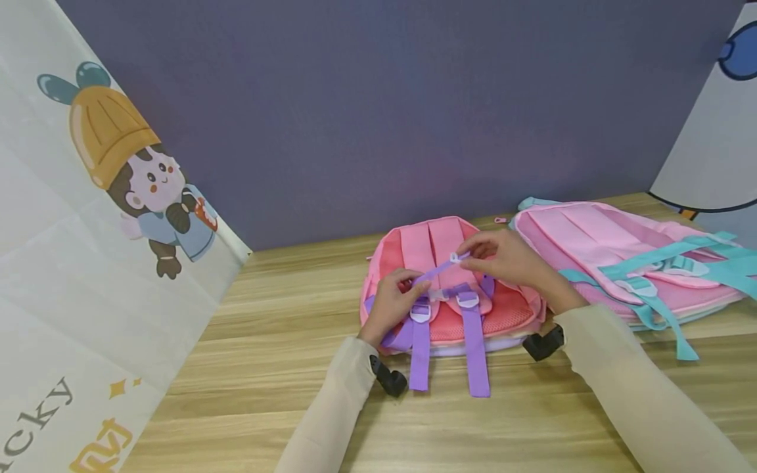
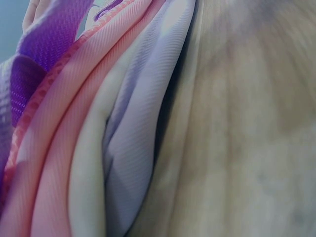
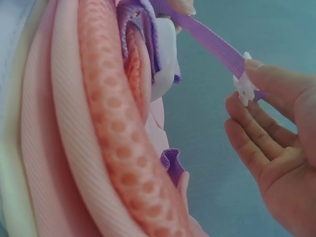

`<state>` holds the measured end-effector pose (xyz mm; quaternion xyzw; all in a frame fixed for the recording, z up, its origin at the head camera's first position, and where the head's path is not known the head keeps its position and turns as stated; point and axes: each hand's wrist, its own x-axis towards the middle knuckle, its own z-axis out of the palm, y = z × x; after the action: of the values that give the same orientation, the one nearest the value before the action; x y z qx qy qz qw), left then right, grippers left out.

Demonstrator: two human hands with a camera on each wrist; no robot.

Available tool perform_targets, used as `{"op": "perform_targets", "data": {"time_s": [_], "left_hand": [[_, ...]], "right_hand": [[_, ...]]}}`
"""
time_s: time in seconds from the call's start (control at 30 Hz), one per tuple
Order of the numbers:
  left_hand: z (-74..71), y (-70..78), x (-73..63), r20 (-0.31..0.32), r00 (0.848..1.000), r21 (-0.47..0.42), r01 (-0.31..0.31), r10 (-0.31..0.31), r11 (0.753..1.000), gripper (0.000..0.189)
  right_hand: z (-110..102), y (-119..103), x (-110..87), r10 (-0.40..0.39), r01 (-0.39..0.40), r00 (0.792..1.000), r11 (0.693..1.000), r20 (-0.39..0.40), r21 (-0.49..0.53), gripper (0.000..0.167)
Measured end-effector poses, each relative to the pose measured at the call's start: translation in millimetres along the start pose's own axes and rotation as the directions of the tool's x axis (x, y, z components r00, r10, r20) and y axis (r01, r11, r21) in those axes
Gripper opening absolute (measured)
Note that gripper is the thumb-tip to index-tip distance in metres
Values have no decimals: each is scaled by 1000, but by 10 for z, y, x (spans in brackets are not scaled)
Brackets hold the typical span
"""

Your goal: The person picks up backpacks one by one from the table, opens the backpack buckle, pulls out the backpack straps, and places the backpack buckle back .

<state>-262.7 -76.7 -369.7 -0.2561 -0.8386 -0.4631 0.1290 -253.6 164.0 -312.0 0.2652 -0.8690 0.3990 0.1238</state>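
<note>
A small pink and coral backpack (image 1: pixel 416 243) lies with its shoulder straps up. Above it, a narrow purple strap (image 1: pixel 436 270) is drawn taut between two hands. My left hand (image 1: pixel 391 301) pinches its left end, over the lower part of the bag. At the other end my right hand (image 1: pixel 503 259) holds a small white plastic buckle (image 3: pixel 244 85) between thumb and fingers, the other fingers loosely bent. A second clip (image 1: pixel 439 295) sits below on the purple webbing. Two wide purple strap tails (image 1: pixel 475 348) hang over the bag's near edge from white adjusters (image 1: pixel 468 300).
To the right lies a larger pink backpack (image 1: pixel 582 230) with teal straps (image 1: pixel 668 256), one trailing onto the wooden table (image 1: pixel 284 341). A dark grey-purple partition (image 1: pixel 378 118) stands behind, and a white printed panel (image 1: pixel 89 263) rises on the left.
</note>
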Motion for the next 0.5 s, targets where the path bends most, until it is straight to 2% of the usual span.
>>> {"op": "perform_targets", "data": {"time_s": [0.13,0.27,0.5], "left_hand": [[2,-7,7,0,1000,2,-1,1,1000,19],[2,-4,10,4,1000,6,12,-12,1000,19],[14,-3,9,7,1000,24,24,-25,999,19]], "right_hand": [[-15,-10,-5,45,-45,999,999,-18,-5,16],[-26,-19,-7,57,-56,997,998,-55,9,17],[-45,-16,-1,4,-4,991,1000,-136,4,14]]}}
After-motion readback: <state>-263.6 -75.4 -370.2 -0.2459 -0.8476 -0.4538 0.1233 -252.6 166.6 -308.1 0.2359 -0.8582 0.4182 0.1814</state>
